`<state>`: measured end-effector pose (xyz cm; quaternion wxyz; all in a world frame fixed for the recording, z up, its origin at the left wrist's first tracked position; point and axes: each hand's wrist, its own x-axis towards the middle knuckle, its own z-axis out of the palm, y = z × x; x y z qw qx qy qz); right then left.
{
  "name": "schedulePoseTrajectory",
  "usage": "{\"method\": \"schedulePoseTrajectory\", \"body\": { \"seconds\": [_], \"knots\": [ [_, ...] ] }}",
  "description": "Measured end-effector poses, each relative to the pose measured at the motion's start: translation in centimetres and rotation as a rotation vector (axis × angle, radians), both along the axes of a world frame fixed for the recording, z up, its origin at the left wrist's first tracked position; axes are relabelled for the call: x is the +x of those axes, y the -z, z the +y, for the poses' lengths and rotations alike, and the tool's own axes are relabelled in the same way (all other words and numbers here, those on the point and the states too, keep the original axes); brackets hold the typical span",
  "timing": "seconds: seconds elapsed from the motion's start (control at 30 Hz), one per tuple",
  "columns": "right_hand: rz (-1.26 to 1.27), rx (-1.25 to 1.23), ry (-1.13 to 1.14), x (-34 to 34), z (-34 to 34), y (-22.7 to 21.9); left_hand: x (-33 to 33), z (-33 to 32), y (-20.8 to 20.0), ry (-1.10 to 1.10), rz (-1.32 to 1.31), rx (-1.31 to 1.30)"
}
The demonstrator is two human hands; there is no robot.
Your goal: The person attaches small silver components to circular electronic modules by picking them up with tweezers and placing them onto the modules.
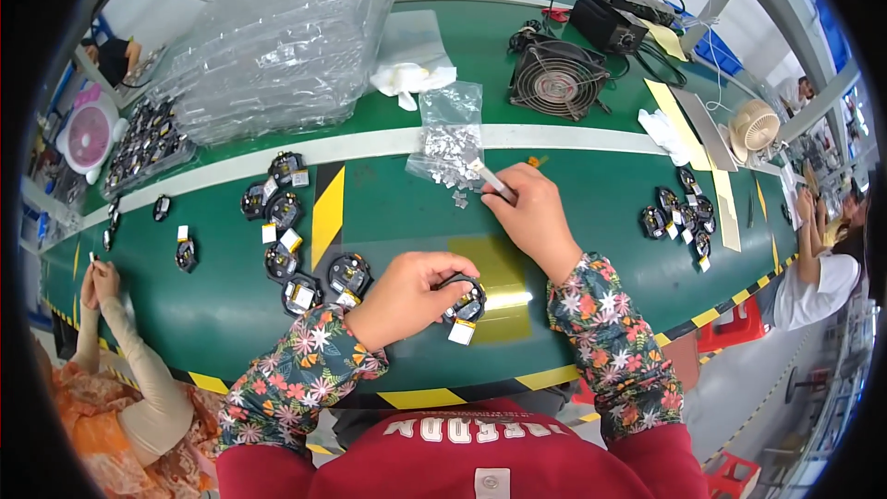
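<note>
One round black unit (475, 294) is in the left hand (407, 294) in the head view, pinched at its rim between thumb and fingers, above the near part of the green table (416, 212). A flat white piece (461, 331) hangs from the unit's near side. The right hand (534, 222) is closed around a slim metal tool (497, 185), thumb and fingers pressed on its shaft, with the tip pointing away to the left. That tip is over the small white pieces (450, 146) that fill the lower part of an open clear bag (450, 103); whether it grips one of them cannot be told. A few more pieces lie loose just beside the bag's near edge.

To the left of the hands, a cluster of similar black units (282, 212) lies along a yellow-and-black tape strip (328, 212), several with white pieces attached. Another group of units (684, 214) lies well to the right. A yellow patch (508, 263) with glare across it shows between the two hands.

Farther back, stacked clear trays (277, 55) rise at the left, and a square metal-grilled fan (557, 81) stands near a black box (605, 24). A small beige fan (754, 126) is at the right. At the left edge, a co-worker's hands (101, 283) are close together over the table.
</note>
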<state>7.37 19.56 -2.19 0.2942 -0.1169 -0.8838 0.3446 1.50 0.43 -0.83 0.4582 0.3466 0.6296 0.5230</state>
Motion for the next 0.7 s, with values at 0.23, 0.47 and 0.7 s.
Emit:
{"method": "schedulePoseTrajectory", "body": {
  "seconds": [0.23, 0.47, 0.7],
  "knots": [
    [-0.027, 0.122, 0.057, -0.7, 0.0, 0.5, -0.5, 0.4, 0.3, -0.045, -0.094, 0.048],
    [-0.109, -0.277, 0.117, 0.9, 1.9, -0.9, -0.8, 0.2, 0.6, -0.047, -0.15, 0.119],
    [-0.117, -0.704, -0.009, 2.9, 2.3, -2.7, -1.0, -0.1, 0.1, 0.0, -0.122, 0.042]
  ]
}}
